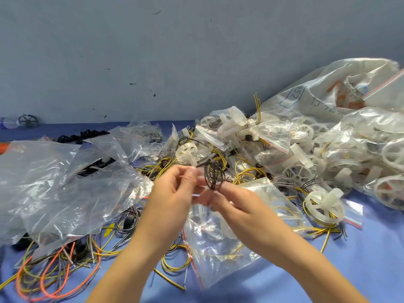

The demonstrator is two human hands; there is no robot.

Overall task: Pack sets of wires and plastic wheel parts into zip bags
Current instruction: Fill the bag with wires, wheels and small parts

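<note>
In the middle of the view both hands meet above a blue table (360,259). My right hand (231,200) pinches a small coil of dark brown wire (214,177) at its lower end. My left hand (175,186) has its fingers curled and its fingertips pinch the same coil from the left. Under the hands lies a clear zip bag (220,243) with a red strip, holding yellow wire and a white part. A white plastic wheel (323,206) lies to the right on another bag.
Crumpled clear bags (61,182) cover the left side. Loose orange and yellow wires (54,278) lie at the near left. A heap of white wheels and filled zip bags (284,145) rises at the right, against a large woven sack (317,95). Behind stands a grey-blue wall.
</note>
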